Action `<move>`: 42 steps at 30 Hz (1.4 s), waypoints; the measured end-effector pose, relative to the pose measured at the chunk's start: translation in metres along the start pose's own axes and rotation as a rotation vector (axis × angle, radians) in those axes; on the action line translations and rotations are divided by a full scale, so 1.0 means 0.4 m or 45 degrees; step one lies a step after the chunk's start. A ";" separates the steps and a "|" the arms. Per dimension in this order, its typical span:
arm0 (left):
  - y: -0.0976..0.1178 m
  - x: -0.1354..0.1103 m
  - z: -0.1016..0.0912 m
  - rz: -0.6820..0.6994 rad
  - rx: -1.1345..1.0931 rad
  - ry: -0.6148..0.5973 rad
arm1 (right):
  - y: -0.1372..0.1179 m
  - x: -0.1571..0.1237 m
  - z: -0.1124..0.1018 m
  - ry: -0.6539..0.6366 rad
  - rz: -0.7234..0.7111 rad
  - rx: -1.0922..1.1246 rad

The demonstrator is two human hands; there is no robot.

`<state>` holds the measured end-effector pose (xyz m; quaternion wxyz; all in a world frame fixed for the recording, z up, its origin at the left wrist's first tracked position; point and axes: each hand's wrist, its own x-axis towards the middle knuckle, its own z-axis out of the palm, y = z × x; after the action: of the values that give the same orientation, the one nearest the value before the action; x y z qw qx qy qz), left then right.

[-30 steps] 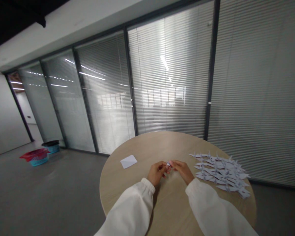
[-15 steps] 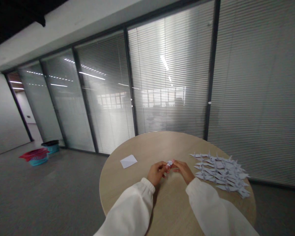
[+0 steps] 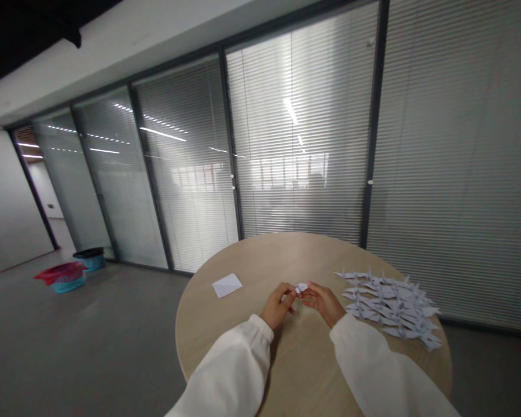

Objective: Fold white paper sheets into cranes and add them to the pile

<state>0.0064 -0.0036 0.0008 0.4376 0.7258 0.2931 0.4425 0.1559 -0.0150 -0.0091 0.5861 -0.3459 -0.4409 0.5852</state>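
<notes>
Up a touch since a second ago: both my hands have lifted the little folded paper piece (image 3: 301,287) slightly higher off the desk (image 3: 252,260), and it now sticks out a bit more clearly between my fingertips. Left hand (image 3: 278,306) has its grip pinched on the near-left end of the piece, fingers pressed together around it; right hand (image 3: 323,302) pinches the other end, thumb and forefinger closed on the paper. So the piece hangs in both grips just above the middle of the desk, not touching the wood as far as I can tell, and too small to make out its folds. To the right of the piece, well clear of my right hand, lies the flock of finished paper cranes (image 3: 388,304), spread flat in rough rows toward the desk's right edge. To the left of the piece and a little farther from me sits a single flat white paper sheet (image 3: 227,285), lying alone on the wood. My white sleeves (image 3: 232,370) run in from the near rim of the desk. Beyond the desk stand the glass partitions with their blinds (image 3: 299,145), and far off to the left of the desk, on the floor, rest the red and blue bins (image 3: 67,275).
</notes>
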 end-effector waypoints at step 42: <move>0.001 0.017 -0.026 -0.138 -0.551 0.233 | 0.012 0.014 0.001 0.161 -0.331 -0.329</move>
<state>0.0001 0.0057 0.0061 0.5775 0.5553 0.2684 0.5349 0.1534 -0.0090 -0.0130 0.6340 -0.3944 -0.5156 0.4203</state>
